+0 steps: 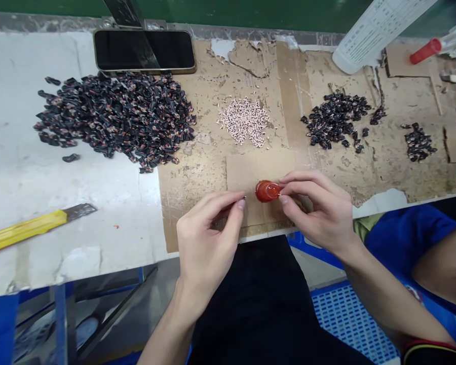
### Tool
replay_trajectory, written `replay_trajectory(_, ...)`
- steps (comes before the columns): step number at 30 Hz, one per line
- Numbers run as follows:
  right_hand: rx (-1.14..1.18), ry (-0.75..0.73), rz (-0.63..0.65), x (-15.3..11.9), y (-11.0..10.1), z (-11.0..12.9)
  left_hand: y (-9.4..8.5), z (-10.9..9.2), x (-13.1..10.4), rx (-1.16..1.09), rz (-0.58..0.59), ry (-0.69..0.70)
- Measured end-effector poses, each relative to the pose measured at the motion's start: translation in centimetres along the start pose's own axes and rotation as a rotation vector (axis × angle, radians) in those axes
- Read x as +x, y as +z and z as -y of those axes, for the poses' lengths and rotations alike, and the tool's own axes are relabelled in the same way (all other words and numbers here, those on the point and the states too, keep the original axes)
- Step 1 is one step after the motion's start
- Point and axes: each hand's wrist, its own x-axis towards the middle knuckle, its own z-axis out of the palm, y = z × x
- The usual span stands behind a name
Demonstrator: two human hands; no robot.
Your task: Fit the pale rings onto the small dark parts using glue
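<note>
My left hand (pixel 211 230) is closed in a pinch, with a tiny dark piece (pixel 244 197) showing between thumb and forefinger. Just right of it, a red, translucent, cup-shaped cap (pixel 266 191) stands on a cardboard piece (pixel 247 170). My right hand (pixel 321 208) is at the cap's right side, thumb and forefinger pinched together on what looks like a tiny pale piece. Whether these fingers also touch the cap is unclear. Beyond the cap lies a heap of small pinkish pieces (pixel 245 121). To the left spreads a big pile of small black parts (pixel 117 119) with reddish spots.
Smaller piles of black parts (pixel 336 119) (pixel 419 143) lie to the right. A phone (pixel 144 50) rests at the back, and a yellow utility knife (pixel 34 230) has its blade out at left. A white bottle (pixel 376 38) stands behind. Another person's arm (pixel 446 258) is at right.
</note>
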Motion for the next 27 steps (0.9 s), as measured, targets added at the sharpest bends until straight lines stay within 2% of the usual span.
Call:
replay_trajectory(3, 0.069, 0.045, -0.021, -0.2, -0.1, 0.1, 0.0, -0.5, 0.0, -0.061, -0.028, -0.026)
replay_trajectory(5, 0.175, 0.102, -0.07, -0.2, -0.4, 0.5, 0.1, -1.0, 0.0, -0.21, -0.023, -0.118)
replay_trajectory(9, 0.457, 0.241, -0.083, -0.2, -1.3, 2.0, 1.0, -2.1, 0.0, -0.727, 0.128, -0.388)
replay_trajectory(12, 0.638, 0.308, -0.052, -0.2, -1.9, 3.3, 1.9, -2.7, -0.1, -0.947, 0.218, -0.5)
replay_trajectory(15, 0.683, 0.303, -0.052, -0.3, -2.1, 4.1, 2.4, -3.2, -0.3, -1.017, 0.243, -0.547)
replay_trajectory(20, 0.63, 0.281, -0.064, -0.3, -2.1, 4.4, 2.3, -3.6, -0.7, -1.018, 0.243, -0.579)
replay_trajectory(27, 0.574, 0.211, -0.049, -0.3, -2.3, 4.4, 2.1, -4.0, -0.9, -1.004, 0.239, -0.567)
